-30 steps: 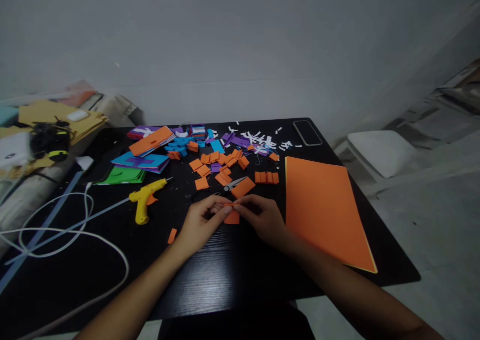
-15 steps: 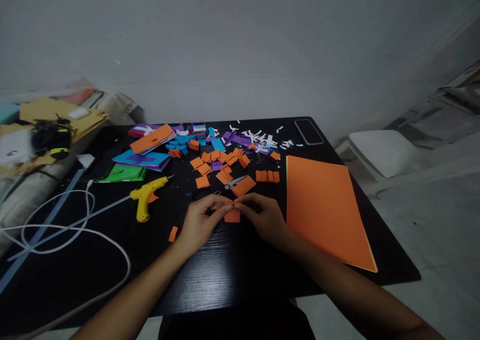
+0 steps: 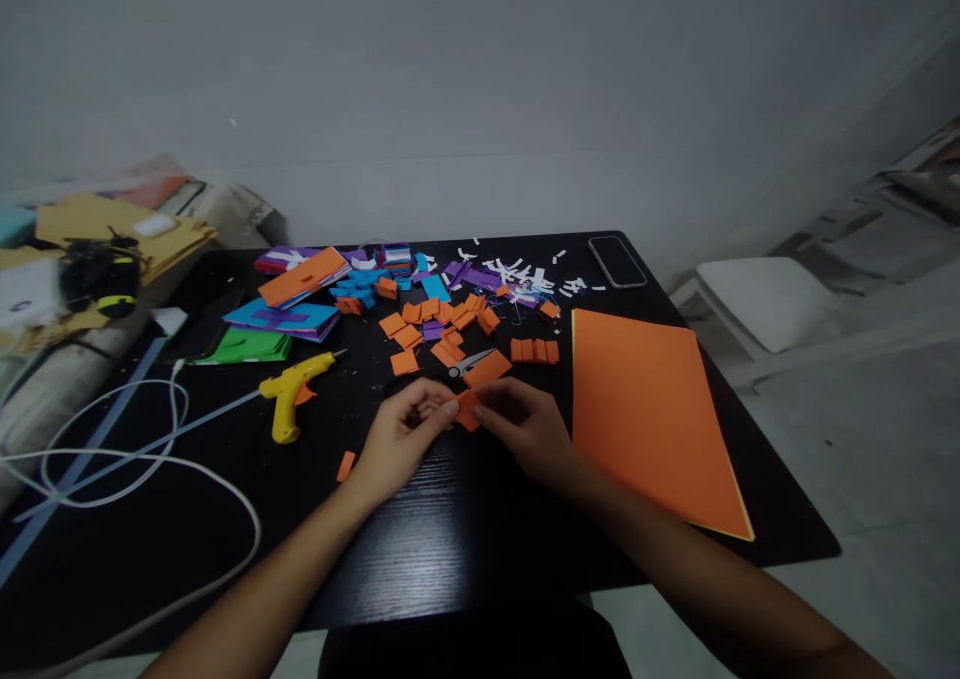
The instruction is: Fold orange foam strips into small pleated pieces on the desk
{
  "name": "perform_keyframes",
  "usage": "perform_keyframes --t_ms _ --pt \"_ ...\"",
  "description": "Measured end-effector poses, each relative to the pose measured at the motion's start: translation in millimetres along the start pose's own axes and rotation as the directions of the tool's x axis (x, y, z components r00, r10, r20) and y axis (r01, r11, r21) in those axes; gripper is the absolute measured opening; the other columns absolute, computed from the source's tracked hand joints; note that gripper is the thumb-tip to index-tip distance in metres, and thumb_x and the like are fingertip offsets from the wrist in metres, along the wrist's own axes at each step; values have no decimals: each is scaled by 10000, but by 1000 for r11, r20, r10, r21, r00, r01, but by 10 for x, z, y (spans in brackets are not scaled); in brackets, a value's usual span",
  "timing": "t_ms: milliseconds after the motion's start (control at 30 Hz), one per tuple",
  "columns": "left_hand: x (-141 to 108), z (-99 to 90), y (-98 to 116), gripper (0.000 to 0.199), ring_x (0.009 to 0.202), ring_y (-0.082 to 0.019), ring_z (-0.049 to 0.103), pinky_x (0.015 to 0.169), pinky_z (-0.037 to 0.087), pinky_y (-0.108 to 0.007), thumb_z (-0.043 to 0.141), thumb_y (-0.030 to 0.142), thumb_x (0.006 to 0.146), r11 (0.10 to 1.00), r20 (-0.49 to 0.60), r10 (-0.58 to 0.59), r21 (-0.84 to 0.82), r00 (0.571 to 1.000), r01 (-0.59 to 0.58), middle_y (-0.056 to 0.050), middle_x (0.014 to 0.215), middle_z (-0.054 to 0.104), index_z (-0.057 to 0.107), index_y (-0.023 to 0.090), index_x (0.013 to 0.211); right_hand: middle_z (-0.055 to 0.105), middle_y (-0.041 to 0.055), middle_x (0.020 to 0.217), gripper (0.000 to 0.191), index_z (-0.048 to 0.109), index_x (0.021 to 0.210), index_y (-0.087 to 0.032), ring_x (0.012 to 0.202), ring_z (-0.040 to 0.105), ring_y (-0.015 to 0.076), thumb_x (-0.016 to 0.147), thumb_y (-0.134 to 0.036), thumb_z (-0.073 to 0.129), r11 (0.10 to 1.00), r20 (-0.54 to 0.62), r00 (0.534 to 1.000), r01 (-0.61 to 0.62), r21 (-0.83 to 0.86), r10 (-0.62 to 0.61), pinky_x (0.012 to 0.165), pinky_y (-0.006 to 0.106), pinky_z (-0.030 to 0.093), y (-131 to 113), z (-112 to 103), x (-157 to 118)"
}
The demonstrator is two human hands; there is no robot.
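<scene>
A small orange piece of paper (image 3: 468, 411) is pinched between my two hands above the black table. My left hand (image 3: 405, 434) grips its left edge with thumb and fingers. On the other side, my right hand (image 3: 525, 427) has thumb and fingers closed on its right edge. Just beyond the hands lie scissors (image 3: 468, 362), their handles partly hidden, and a larger orange paper piece (image 3: 488, 369) over part of them. Several folded orange paper pieces (image 3: 409, 336) are scattered farther back, and a row of folded orange pieces (image 3: 534, 351) sits to the right.
A yellow glue gun (image 3: 294, 395) with a white cable (image 3: 225, 479) lies left. Behind it are stacked green paper (image 3: 244, 346) and blue paper (image 3: 315, 325). White scraps (image 3: 525, 277) and a phone (image 3: 616, 262) lie at the back. Large orange sheets (image 3: 645, 409) cover the right side.
The small orange paper has been turned and lifted between the fingers, now showing a pointed lower corner instead of a flat edge. Both hands stay in nearly the same place.
</scene>
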State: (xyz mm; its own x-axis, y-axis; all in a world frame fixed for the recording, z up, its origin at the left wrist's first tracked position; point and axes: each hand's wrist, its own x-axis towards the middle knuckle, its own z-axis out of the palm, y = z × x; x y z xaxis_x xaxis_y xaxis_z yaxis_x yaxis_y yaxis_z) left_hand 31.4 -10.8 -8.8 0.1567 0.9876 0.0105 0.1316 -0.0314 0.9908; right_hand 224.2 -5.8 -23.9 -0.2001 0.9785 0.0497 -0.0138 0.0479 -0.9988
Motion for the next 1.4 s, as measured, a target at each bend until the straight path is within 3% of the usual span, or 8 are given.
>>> perform_keyframes --t_ms 333,1033,1267,1400 --pt "0 -9 -10 181 667 -136 632 631 493 -227 720 347 878 992 -26 74 108 997 -71 -16 738 711 746 168 890 809 30 932 189 774 956 -234 875 773 212 787 -296 833 1000 -53 999 2 17 -1 866 362 628 3 -7 -3" --pt "5 -17 -31 276 582 -125 619 563 490 -215 774 428 839 999 -25 -38 12 999 39 2 624 667 730 156 835 825 36 917 93 816 913 -244 863 776 227 853 -298 769 994 -35 999 36 -100 -40 834 362 621 -18 -22 11" --pt "1 -22 -57 218 621 -134 629 576 482 -219 751 386 876 982 6 92 166 996 -92 -15 680 699 760 172 838 802 42 1004 225 754 1079 -239 927 764 208 880 -345 747 998 68 997 45 -42 -42 847 336 615 -12 -15 -2" --pt "-5 -11 -63 153 676 -144 649 621 504 -226 766 350 871 941 26 202 273 979 -201 -21 743 722 781 198 867 797 39 974 146 776 976 -240 908 748 207 902 -355 725 987 63 994 100 -124 -93 831 331 595 -15 -15 8"
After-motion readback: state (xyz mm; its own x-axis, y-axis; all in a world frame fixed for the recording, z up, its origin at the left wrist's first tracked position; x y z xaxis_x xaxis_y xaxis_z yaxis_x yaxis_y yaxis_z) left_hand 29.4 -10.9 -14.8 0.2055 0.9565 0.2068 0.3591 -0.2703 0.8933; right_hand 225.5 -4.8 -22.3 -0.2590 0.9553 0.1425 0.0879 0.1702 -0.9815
